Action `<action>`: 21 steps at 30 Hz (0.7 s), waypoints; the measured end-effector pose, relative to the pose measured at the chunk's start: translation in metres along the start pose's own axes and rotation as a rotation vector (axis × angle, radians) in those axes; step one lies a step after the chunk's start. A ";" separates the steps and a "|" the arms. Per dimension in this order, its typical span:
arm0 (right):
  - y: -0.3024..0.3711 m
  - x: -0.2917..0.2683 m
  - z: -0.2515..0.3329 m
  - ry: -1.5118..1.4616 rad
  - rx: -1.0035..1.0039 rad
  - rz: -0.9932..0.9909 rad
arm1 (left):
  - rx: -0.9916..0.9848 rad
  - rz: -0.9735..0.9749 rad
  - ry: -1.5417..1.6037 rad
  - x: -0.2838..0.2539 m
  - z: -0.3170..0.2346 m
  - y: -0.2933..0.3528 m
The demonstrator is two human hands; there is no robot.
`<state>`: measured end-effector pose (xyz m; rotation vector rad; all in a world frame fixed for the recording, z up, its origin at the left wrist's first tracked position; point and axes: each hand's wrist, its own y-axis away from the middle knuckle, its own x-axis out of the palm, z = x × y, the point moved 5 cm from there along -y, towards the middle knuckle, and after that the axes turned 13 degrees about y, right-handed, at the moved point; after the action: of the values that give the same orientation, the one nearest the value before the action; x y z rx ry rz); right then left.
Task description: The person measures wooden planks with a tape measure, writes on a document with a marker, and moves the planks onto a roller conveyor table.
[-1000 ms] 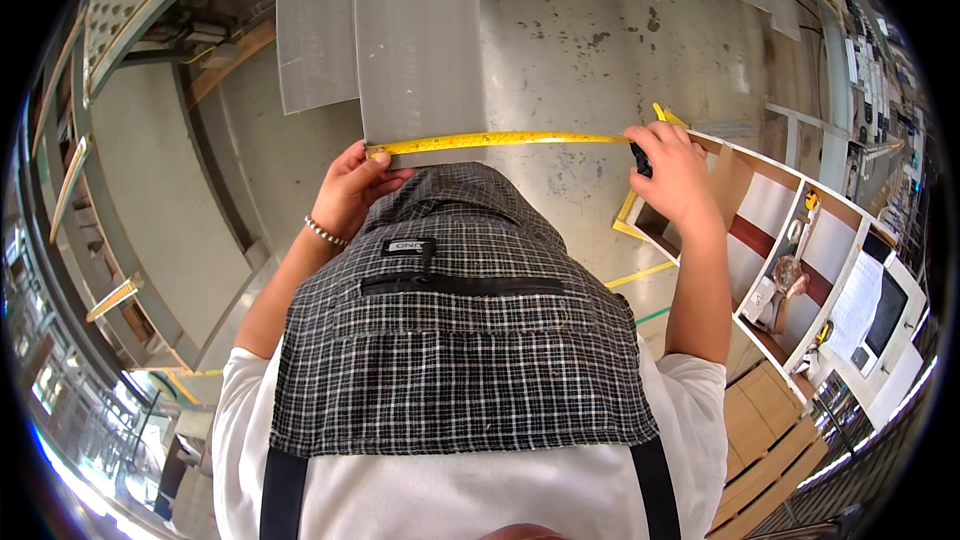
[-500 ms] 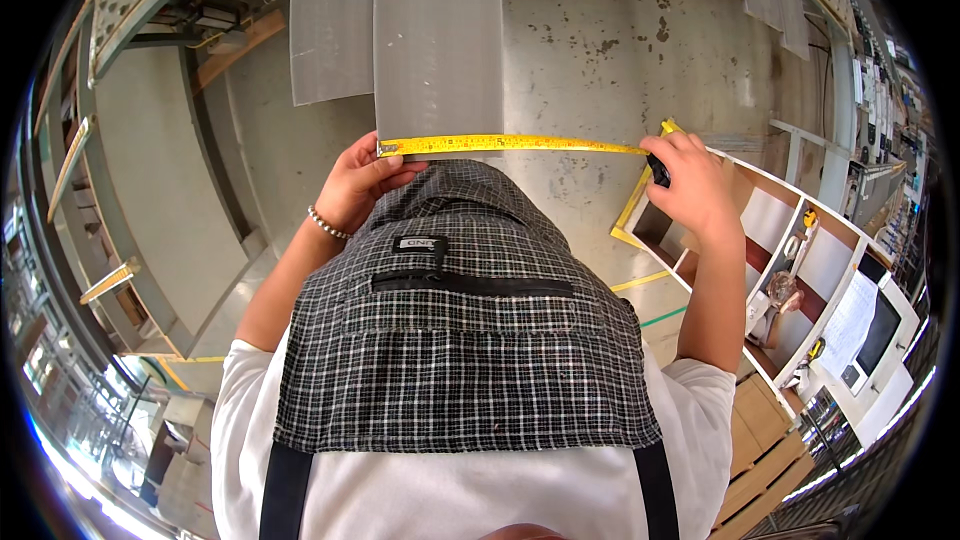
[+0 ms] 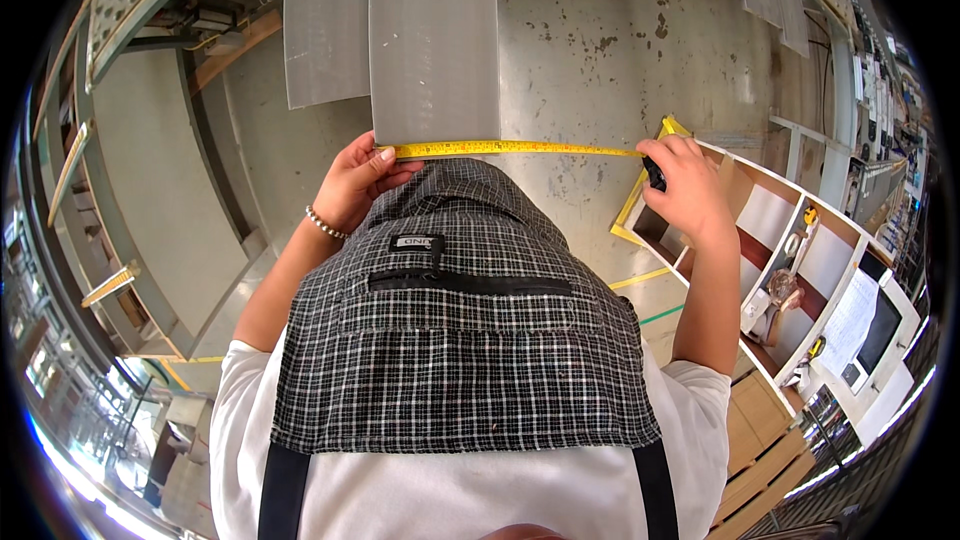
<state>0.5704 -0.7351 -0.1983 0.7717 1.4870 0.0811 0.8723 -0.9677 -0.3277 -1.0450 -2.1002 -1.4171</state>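
Observation:
A yellow tape measure is stretched out sideways between my hands, across the near end of a long grey panel. With thumb and fingers my left hand pinches the tape's end at the panel's left corner. My right hand grips the dark tape case, mostly hidden in the palm, well to the right of the panel. The blade runs past the panel's right edge, over the floor. Part of a checked apron covers the space below my hands.
Another grey panel lies left of the first. At right stands a white shelf unit with tools, papers and a dark screen. A large pale board leans at left. Wooden slats lie at lower right.
My left thumb has come down over the tape's metal end, which showed before. The view has shifted slightly; the tape stays stretched at about the same length.

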 end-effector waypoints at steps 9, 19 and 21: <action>0.001 0.000 0.000 -0.003 0.005 -0.016 | -0.007 -0.010 0.000 -0.002 0.001 -0.001; 0.000 -0.001 0.002 -0.004 0.011 0.005 | -0.014 -0.021 0.001 -0.003 0.000 0.000; 0.000 0.000 0.002 -0.009 0.011 0.007 | -0.011 -0.020 0.002 -0.001 0.000 0.000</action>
<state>0.5718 -0.7359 -0.1982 0.7845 1.4771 0.0746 0.8732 -0.9682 -0.3287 -1.0292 -2.1097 -1.4399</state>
